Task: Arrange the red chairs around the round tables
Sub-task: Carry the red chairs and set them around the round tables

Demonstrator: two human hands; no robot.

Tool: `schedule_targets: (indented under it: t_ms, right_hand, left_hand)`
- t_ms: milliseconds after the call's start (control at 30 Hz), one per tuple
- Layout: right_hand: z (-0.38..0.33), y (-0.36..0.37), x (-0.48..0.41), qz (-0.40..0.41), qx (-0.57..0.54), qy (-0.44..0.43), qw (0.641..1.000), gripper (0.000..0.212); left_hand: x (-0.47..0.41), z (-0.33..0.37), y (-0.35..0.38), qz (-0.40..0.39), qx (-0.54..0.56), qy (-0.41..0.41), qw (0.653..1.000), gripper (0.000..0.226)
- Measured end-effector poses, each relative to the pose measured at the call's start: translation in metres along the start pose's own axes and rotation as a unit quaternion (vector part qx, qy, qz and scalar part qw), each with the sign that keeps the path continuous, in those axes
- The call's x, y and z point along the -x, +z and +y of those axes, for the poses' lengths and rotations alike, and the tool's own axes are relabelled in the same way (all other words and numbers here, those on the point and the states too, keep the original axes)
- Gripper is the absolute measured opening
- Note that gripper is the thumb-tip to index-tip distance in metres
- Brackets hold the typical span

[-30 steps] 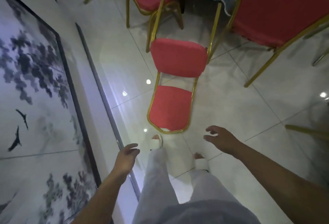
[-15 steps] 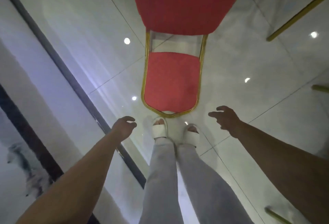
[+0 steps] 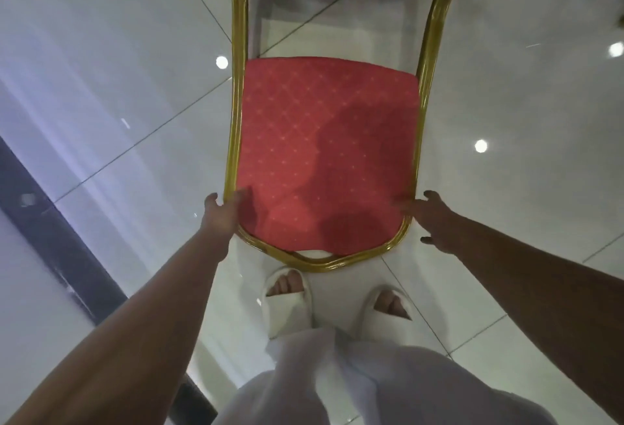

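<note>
Left hand (image 3: 221,213) fingers curl round the left rail of the gold tube frame (image 3: 236,103). Right hand (image 3: 430,218) fingers are spread, tips against the right rail, not wrapped. Red chair (image 3: 324,154) sits dead ahead, backrest loop just beside the white slippers (image 3: 287,303): diamond-dot fabric pad, rounded corners, glossy pale floor tiles (image 3: 118,69) both sides, dark strip (image 3: 50,238) well left.

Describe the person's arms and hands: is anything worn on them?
The left arm and the right arm are bare as far as the picture shows: no sleeves, gloves, watch or bracelet. No ring shows on the left hand or the right hand. The right hand's nails look dark, perhaps painted.
</note>
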State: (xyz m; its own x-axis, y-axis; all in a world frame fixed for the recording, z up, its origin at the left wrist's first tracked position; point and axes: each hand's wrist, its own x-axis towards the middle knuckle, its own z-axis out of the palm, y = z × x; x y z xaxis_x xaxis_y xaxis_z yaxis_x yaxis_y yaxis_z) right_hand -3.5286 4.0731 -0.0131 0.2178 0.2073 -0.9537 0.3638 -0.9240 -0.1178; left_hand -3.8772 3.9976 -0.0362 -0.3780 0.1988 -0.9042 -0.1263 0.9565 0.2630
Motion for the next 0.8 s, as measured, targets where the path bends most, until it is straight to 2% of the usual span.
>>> schedule_targets:
  t_ms: [100,133,267,333,367,400,467,533,667,800]
  right_hand:
    - [-0.01,0.005,-0.035,-0.054,-0.045,0.029,0.997,0.067]
    - [-0.012,0.005,-0.041,-0.058,-0.05,0.035,0.996,0.063]
    - [-0.011,-0.003,-0.025,-0.051,0.002,0.031,0.998,0.084]
    - [-0.011,-0.01,0.007,-0.056,0.025,0.011,0.998,0.066]
    - [-0.009,-0.015,0.027,-0.055,0.03,-0.001,0.998,0.055]
    - [-0.007,-0.02,0.051,-0.053,0.033,-0.008,0.998,0.053]
    - [-0.005,-0.032,0.106,-0.053,0.041,-0.008,0.998,0.071]
    - [-0.003,-0.048,0.171,-0.059,0.055,-0.015,0.997,0.08]
    - [-0.013,-0.091,0.314,-0.108,0.083,-0.024,0.99,0.081]
    - [-0.02,-0.128,0.434,-0.178,0.098,-0.007,0.979,0.074]
  left_hand:
    - [-0.032,-0.003,0.009,-0.013,0.039,-0.029,0.999,0.05]
    - [-0.037,-0.004,0.009,-0.01,0.039,-0.029,0.999,0.04]
    - [-0.025,-0.004,-0.009,-0.006,0.008,-0.021,1.0,0.021]
    - [0.004,-0.002,-0.024,0.01,0.002,-0.014,1.0,0.015]
    - [0.024,-0.001,-0.033,0.018,-0.002,-0.009,1.0,0.014]
    - [0.047,0.002,-0.042,0.025,-0.001,-0.004,1.0,0.014]
    - [0.101,0.011,-0.064,0.039,-0.002,0.002,0.999,0.016]
    - [0.166,0.024,-0.089,0.05,-0.032,0.014,0.998,0.023]
    - [0.312,0.063,-0.14,0.086,-0.123,0.063,0.987,0.042]
    - [0.436,0.103,-0.199,0.111,-0.115,0.093,0.983,0.054]
